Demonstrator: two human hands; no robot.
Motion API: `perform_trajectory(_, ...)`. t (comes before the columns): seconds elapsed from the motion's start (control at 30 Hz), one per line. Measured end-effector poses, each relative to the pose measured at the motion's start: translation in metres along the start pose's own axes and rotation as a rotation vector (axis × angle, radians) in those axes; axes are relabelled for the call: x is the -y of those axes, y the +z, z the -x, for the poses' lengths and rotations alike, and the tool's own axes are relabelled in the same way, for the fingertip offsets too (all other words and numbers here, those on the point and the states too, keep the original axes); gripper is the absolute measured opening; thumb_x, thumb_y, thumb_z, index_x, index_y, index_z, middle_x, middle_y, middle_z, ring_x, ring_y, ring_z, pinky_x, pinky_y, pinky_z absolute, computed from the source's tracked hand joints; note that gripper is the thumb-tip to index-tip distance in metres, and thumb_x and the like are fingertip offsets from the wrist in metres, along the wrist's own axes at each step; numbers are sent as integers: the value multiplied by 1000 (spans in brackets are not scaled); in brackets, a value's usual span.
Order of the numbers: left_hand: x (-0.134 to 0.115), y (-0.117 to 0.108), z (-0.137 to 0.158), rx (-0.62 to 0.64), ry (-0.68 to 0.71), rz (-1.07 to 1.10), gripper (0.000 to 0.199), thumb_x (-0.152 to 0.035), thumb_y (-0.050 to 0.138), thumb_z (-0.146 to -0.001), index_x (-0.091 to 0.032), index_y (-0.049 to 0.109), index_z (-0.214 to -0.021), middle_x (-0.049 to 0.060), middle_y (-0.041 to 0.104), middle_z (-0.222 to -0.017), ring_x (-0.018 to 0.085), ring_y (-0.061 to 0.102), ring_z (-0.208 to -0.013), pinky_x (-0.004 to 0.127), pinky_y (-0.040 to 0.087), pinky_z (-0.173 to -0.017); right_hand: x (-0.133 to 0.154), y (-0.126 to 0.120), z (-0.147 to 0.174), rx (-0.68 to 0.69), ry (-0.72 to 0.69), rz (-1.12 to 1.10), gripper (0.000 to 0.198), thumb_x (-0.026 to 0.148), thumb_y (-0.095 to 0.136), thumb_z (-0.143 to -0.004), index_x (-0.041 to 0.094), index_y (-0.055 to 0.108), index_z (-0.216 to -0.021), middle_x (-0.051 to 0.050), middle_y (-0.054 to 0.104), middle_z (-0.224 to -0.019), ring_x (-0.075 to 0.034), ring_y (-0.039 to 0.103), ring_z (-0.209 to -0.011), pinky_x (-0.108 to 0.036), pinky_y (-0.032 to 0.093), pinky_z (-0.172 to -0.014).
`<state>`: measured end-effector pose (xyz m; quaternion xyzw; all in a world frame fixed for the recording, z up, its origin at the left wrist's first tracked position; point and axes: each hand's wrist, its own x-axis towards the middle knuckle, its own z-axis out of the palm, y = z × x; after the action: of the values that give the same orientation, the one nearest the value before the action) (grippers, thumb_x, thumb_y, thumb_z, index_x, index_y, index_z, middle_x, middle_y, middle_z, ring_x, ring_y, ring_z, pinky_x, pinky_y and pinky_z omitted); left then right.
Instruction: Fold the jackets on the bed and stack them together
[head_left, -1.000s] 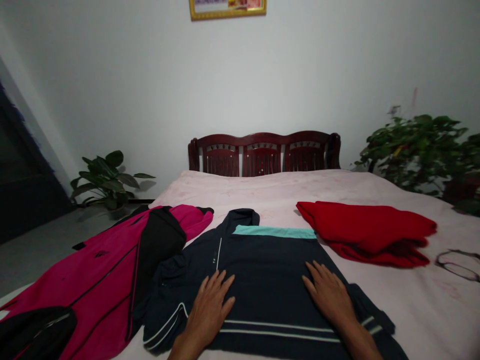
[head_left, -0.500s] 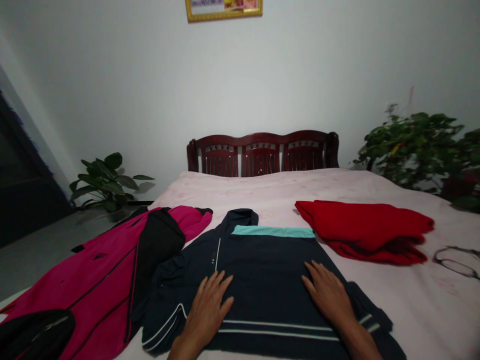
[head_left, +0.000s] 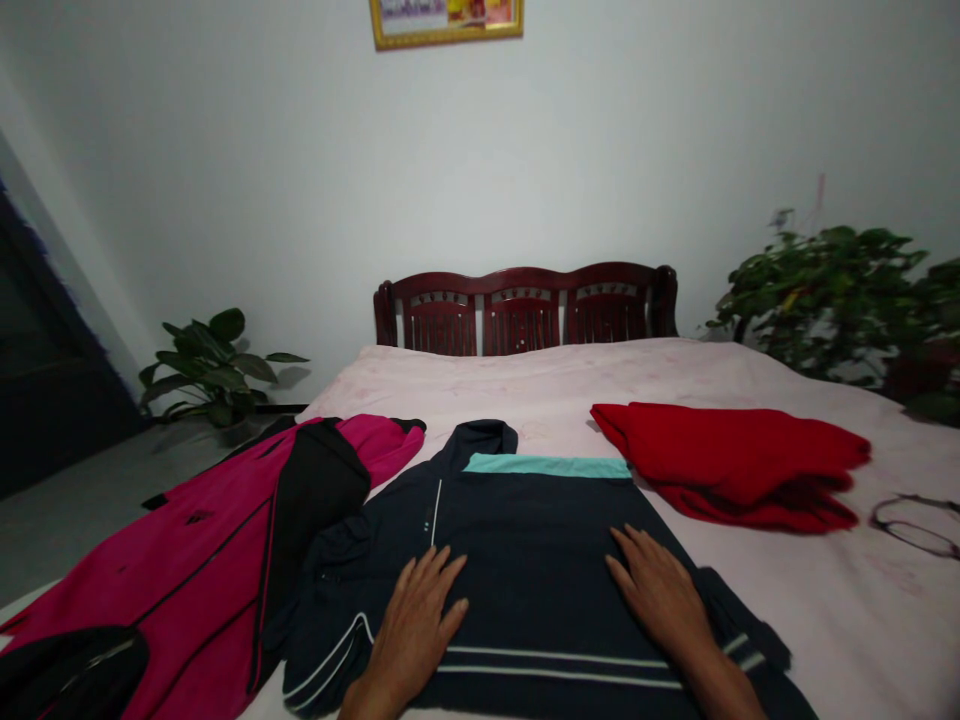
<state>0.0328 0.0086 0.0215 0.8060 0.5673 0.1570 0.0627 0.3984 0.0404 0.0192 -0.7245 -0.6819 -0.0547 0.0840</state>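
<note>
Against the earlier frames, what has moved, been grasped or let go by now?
Nothing visibly changed beyond a slight shift of the view. The left hand and right hand stay palm-down on the navy garment, with nothing gripped or released. The pink-and-black garment and red cloth lie as before.

The navy jacket (head_left: 540, 560) looks like smooth, matt cloth; the magenta-and-black jacket (head_left: 195, 545) is dull fabric too. The folded red cloth (head_left: 727, 465) looks thick and soft, the pink bedsheet (head_left: 862, 640) matt. The headboard (head_left: 523, 315) is glossy wood, the picture frame (head_left: 450, 41) gold-toned and shiny, the wall (head_left: 525, 160) smooth and matt.
</note>
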Motion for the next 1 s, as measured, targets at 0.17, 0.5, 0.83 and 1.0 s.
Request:
perform_trajectory(0.17,1,1,1,-2,3,1,49,-46,40,-98,-37,39,-147,-1,42,-154,23,34,-144,51,26,-120,-2,4,0,-38,-6,-37,55,44,39,-94,15,55,-138,-12,50,-146,-30,44,-137,-45,32,-114)
perform_trajectory(0.5,0,-2,0,3,-7,5,49,-45,41,-98,-37,40,-146,-2,42,-154,22,34,-145,51,26,-121,-4,9,0,-77,-22,-53,55,45,40,-93,15,57,-136,-13,52,-145,-30,45,-136,-47,33,-114)
perform_trajectory(0.83,2,3,0,-17,10,-12,48,-45,41,-98,-37,41,-146,-1,43,-154,22,36,-144,51,28,-120,-4,8,0,-73,-25,-25,55,45,38,-93,16,57,-136,-11,52,-144,-29,46,-135,-45,34,-113)
perform_trajectory(1.0,2,2,1,-11,-1,-10,49,-45,41,-98,-38,39,-146,-2,42,-154,21,35,-144,50,27,-120,-5,11,-1,-80,-19,-34,55,45,38,-93,16,57,-136,-11,52,-145,-29,45,-136,-45,32,-114)
